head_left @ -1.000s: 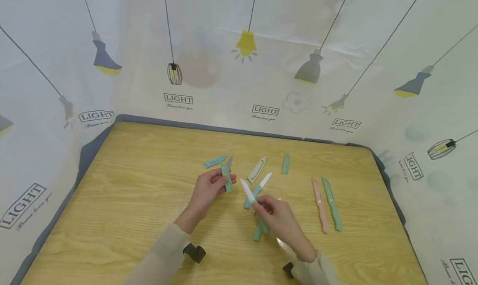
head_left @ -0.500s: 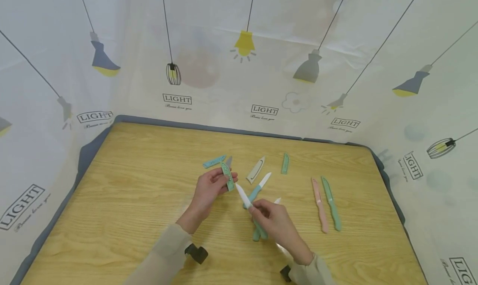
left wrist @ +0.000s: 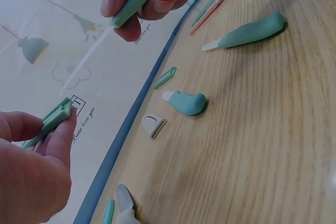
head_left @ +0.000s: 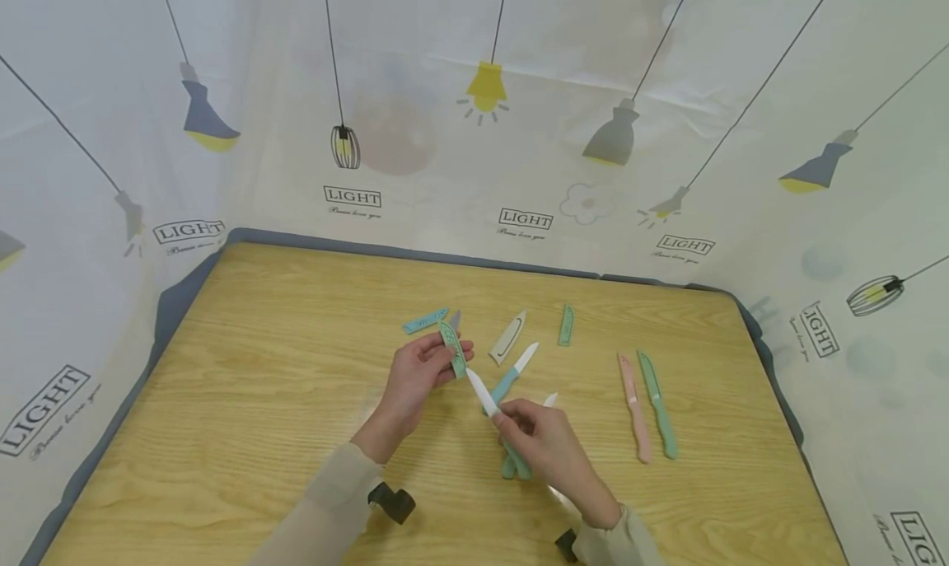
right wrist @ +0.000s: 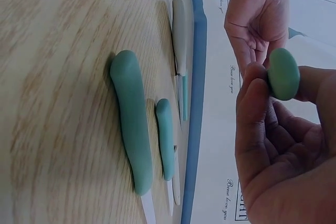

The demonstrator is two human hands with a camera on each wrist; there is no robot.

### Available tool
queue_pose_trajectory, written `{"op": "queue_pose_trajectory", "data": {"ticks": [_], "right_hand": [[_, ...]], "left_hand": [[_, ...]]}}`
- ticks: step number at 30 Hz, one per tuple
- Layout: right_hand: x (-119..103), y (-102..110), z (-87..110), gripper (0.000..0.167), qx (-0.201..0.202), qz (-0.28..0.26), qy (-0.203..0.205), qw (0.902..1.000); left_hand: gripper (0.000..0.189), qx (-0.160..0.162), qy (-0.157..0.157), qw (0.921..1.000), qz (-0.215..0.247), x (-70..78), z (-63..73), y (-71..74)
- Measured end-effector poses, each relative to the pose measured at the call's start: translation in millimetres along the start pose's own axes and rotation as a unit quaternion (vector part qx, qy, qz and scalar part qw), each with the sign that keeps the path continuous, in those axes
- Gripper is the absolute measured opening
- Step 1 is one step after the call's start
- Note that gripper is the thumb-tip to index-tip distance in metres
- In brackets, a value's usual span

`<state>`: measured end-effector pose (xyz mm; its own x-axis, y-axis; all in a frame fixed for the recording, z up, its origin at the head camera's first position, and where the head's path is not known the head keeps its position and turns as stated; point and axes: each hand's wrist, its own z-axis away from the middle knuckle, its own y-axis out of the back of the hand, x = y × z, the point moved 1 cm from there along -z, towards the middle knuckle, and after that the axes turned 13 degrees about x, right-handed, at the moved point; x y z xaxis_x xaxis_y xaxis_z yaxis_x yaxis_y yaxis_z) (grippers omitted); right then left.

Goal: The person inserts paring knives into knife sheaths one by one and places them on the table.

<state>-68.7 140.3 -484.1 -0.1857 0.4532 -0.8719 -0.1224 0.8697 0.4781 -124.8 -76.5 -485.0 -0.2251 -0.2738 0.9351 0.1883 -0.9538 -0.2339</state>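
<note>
My left hand (head_left: pixel 415 372) pinches a green blade sheath (head_left: pixel 452 348) between thumb and fingers, its open end toward the right hand. My right hand (head_left: pixel 552 438) grips a knife (right wrist: pixel 284 74) by its green handle, with the white blade (head_left: pixel 482 391) pointing up and left. The blade's tip is at the mouth of the sheath; whether it is inside is hard to tell. Below the right hand, another green-handled knife (left wrist: pixel 254 30) lies on the table. A blue-handled knife (head_left: pixel 511 376) with a white blade lies just beyond the hands.
Behind the hands lie a blue sheath (head_left: pixel 426 320), a beige sheath (head_left: pixel 508 337), a small green sheath (head_left: pixel 567 325) and a beige-handled knife (left wrist: pixel 126 214) with a grey blade. Pink (head_left: pixel 634 405) and green knives (head_left: pixel 658 405) lie side by side at right. Printed curtains surround the table.
My right hand has moved slightly left and down, bringing the knife's tip from apart to the sheath's mouth. The left hand has stayed nearly still with the sheath.
</note>
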Motion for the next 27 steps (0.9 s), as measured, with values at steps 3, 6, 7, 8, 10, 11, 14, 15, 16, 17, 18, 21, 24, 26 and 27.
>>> {"op": "queue_pose_trajectory", "data": {"ticks": [3,6,7,8,10,11,14,15,16,17,18,21,24,26,27], "right_hand": [[0.7,-0.8,0.1,0.025,-0.003,-0.002,-0.004,1.0],[0.9,-1.4,0.2,0.026,-0.005,0.002,-0.006,1.0],[0.7,-1.5,0.1,0.026,-0.005,0.003,-0.007,1.0],[0.5,-1.7,0.0,0.026,-0.005,0.005,-0.007,1.0],[-0.1,-2.0,-0.3,0.026,-0.004,0.008,-0.007,0.9999],[-0.5,-2.2,-0.4,0.026,-0.004,0.009,-0.008,0.9999],[-1.1,-2.5,-0.7,0.026,-0.005,0.013,-0.011,0.9998],[-1.2,-2.5,-0.8,0.026,-0.005,0.014,-0.012,0.9998],[-1.4,-2.5,-0.8,0.026,-0.005,0.016,-0.012,0.9998],[-1.5,-2.4,-0.7,0.026,-0.005,0.018,-0.012,0.9998],[-1.6,-2.4,-0.6,0.026,-0.005,0.02,-0.011,0.9997],[-2.2,-2.3,-0.7,0.026,-0.006,0.021,-0.009,0.9997],[-2.7,-2.8,-0.8,0.026,-0.009,0.019,-0.006,0.9998],[-3.0,-3.4,-0.9,0.026,-0.011,0.018,-0.006,0.9998],[-3.1,-3.7,-0.9,0.026,-0.012,0.017,-0.006,0.9998]], "left_hand": [[0.035,0.0,0.001,1.0,0.006,-0.2,0.3,0.4],[0.035,0.001,0.002,1.0,0.009,-0.7,0.3,0.8],[0.034,0.001,0.002,0.9999,0.01,-1.0,0.1,0.9],[0.034,0.001,0.003,0.9999,0.012,-1.2,0.1,1.0],[0.034,0.001,0.002,0.9999,0.013,-1.7,-0.3,1.1],[0.034,0.001,0.002,0.9999,0.012,-1.8,-0.3,1.1],[0.033,0.0,0.003,0.9999,0.011,-2.1,-0.5,1.1],[0.033,0.0,0.003,0.9999,0.011,-1.9,-0.5,1.1],[0.033,0.001,0.005,0.9999,0.011,-1.7,-0.3,1.1],[0.033,0.002,0.006,0.9999,0.012,-1.6,-0.4,1.1],[0.033,0.003,0.007,0.9999,0.013,-1.5,-0.4,1.1],[0.033,0.004,0.008,0.9998,0.017,-1.2,-0.4,1.0],[0.033,0.001,0.005,0.9998,0.021,-1.2,-0.4,1.0],[0.033,-0.001,0.004,0.9997,0.024,-1.2,-0.2,1.0],[0.033,-0.002,0.004,0.9997,0.025,-1.3,-0.1,1.0]]}}
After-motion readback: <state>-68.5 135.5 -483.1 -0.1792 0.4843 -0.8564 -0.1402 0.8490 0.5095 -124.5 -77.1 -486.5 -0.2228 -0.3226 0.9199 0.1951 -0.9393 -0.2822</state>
